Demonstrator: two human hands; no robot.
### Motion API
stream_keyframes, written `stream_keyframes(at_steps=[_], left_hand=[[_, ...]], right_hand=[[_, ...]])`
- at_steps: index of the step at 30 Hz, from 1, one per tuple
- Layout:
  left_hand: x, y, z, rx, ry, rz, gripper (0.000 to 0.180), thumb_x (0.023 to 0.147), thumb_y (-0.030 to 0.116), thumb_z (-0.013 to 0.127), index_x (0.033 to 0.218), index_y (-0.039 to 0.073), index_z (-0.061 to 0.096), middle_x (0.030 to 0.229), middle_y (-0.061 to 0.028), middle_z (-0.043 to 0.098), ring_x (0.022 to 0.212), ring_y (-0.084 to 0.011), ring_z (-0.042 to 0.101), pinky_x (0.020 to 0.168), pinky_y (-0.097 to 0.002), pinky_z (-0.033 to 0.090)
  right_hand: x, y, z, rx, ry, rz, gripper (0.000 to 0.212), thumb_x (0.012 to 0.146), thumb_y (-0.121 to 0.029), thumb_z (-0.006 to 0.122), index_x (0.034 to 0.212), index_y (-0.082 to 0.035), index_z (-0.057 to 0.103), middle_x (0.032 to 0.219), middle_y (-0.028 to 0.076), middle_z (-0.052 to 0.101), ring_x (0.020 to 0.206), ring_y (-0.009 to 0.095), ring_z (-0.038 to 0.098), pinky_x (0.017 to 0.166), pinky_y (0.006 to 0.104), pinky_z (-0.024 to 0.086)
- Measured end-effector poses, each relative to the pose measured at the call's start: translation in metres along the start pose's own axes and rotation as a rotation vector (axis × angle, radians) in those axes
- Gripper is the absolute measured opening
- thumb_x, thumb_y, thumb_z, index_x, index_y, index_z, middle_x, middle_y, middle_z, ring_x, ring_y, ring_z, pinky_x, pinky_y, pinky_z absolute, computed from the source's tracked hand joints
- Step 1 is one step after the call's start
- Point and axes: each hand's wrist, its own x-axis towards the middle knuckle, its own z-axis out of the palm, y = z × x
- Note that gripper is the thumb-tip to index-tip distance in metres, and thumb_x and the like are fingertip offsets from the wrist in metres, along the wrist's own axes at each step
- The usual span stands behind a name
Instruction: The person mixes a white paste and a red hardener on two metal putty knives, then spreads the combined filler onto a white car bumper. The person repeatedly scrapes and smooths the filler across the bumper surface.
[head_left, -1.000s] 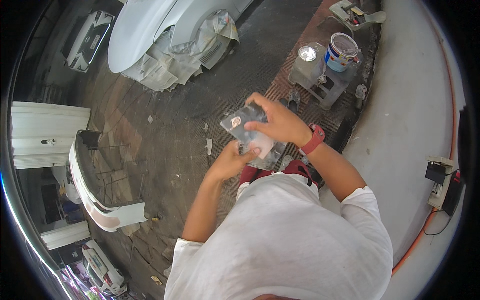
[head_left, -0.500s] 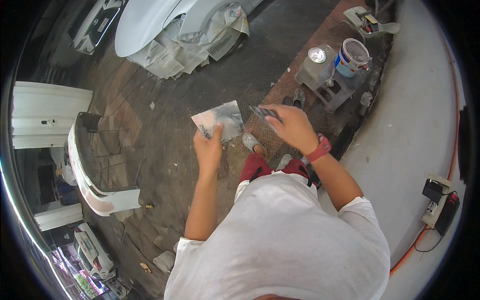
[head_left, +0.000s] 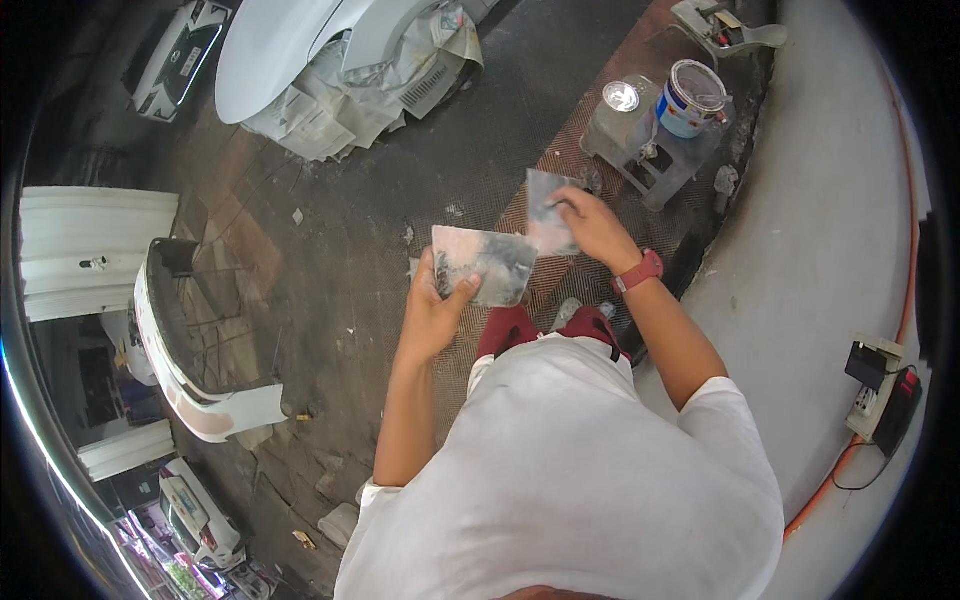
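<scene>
Left hand (head_left: 437,312) and right hand (head_left: 597,235) held apart in front of the body, each clamped on its own flat piece. Left: thumb laid over the near face of a rectangular plate (head_left: 502,258), fingers behind it; plate tilted, broad face toward the viewer, pinkish smear on its left part, grey and dark streaks toward the right. Right: grip on a thinner grey sheet (head_left: 543,190), standing more upright, pinkish patch at its lower end. Lower part of sheet lies close beside the plate's right edge; contact between the two cannot be told. Red watch (head_left: 640,270) on the right wrist. Both pieces are above the dark textured floor (head_left: 340,265), just beyond the maroon trousers (head_left: 510,330) and white shirt (head_left: 560,470). Surroundings: upper right, a grey stool (head_left: 612,140) bearing a blue-and-white can (head_left: 686,105) and, left of it, a round shiny item (head_left: 620,96). Upper left of centre, a white car body (head_left: 285,65) with paper sheets (head_left: 345,112) over its lower part. Left, a curved white bumper (head_left: 168,375) on the floor. Far right, a power strip (head_left: 868,395) against the pale wall (head_left: 790,260), near an orange cable (head_left: 909,245).
</scene>
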Motion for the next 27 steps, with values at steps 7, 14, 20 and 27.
stream_keyframes(at_steps=[7, 14, 20, 27], left_hand=[[0.015, 0.0, 0.001, -0.004, -0.133, -0.126, 0.035, 0.099, 0.019, 0.076, 0.125, -0.002, 0.066, 0.109, -0.0073, 0.073, 0.102, -0.0147, 0.067, 0.093, -0.0302, 0.052], [0.024, 0.011, -0.057, -0.221, 0.304, 0.069, 0.04, 0.098, 0.024, 0.077, 0.128, 0.0, 0.068, 0.111, -0.0068, 0.074, 0.102, -0.0172, 0.068, 0.094, -0.0334, 0.053], [0.019, 0.003, -0.027, 0.113, -0.237, -0.052, 0.037, 0.096, 0.024, 0.079, 0.123, 0.0, 0.071, 0.108, -0.0054, 0.074, 0.101, -0.0148, 0.067, 0.094, -0.0328, 0.052], [0.036, 0.006, -0.066, -0.351, 0.434, 0.108, 0.048, 0.099, 0.022, 0.078, 0.136, -0.001, 0.059, 0.121, -0.011, 0.07, 0.109, -0.02, 0.069, 0.097, -0.0355, 0.056]], right_hand=[[0.02, -0.094, 0.031, 0.435, -0.318, -0.006, 0.028, 0.101, -0.025, 0.071, 0.107, 0.002, 0.073, 0.085, -0.001, 0.069, 0.077, 0.008, 0.061, 0.072, 0.0308, 0.052], [-0.001, -0.067, -0.009, -0.055, -0.308, -0.034, 0.03, 0.095, -0.026, 0.076, 0.106, 0.002, 0.076, 0.076, 0.007, 0.068, 0.069, 0.012, 0.065, 0.067, 0.0293, 0.05], [0.01, -0.114, 0.018, 0.268, -0.275, -0.061, 0.037, 0.093, -0.033, 0.08, 0.101, 0.003, 0.076, 0.084, 0.009, 0.07, 0.08, 0.015, 0.065, 0.071, 0.0323, 0.05], [-0.015, -0.076, -0.009, -0.261, -0.166, -0.09, 0.032, 0.089, -0.032, 0.079, 0.102, -0.003, 0.077, 0.106, 0.017, 0.075, 0.101, 0.031, 0.072, 0.087, 0.0407, 0.053]])
